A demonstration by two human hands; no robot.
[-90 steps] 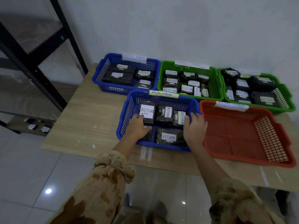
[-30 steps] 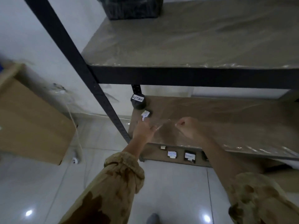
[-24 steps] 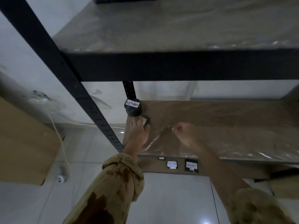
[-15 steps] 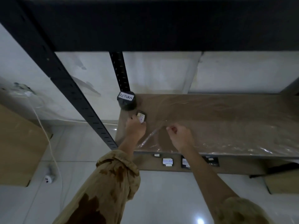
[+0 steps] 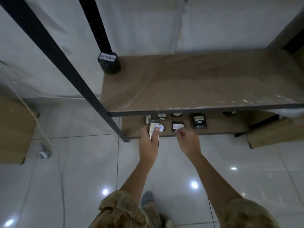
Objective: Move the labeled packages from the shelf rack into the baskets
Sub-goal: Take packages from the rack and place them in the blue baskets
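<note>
The shelf rack (image 5: 53,51) took up the upper half of the frame, its black uprights slanting down from the upper left. Its middle shelf (image 5: 197,83), a brown board under wrinkled clear film, ran from centre to the right edge. The bottom shelf (image 5: 218,129) showed only as a strip just below it, at mid-frame. No basket was in view.

At centre, the left hand (image 5: 148,143) gripped a slim package (image 5: 152,124) on end, fingers curled round its sides and thumb over its pale label. Just to the right, the right hand (image 5: 187,142) had its fingertips (image 5: 177,131) at the near edge of a small labelled package (image 5: 177,126) lying flat on the bottom shelf. Whether they had pinched it could not be told.

A round package (image 5: 108,65) marked RETURN stood at the middle shelf's far left corner, beside an upright. A wider flat package (image 5: 199,122) lay right of the small one, and others sat half hidden under the shelf lip.

The packages looked like small, light, fairly stiff blocks in dark glossy wrap, probably slick. The paper labels might peel, so a pinch across the two long edges seemed safer than a pull on the label. With the shelf so low, sliding one forward before lifting looked wise.
</note>
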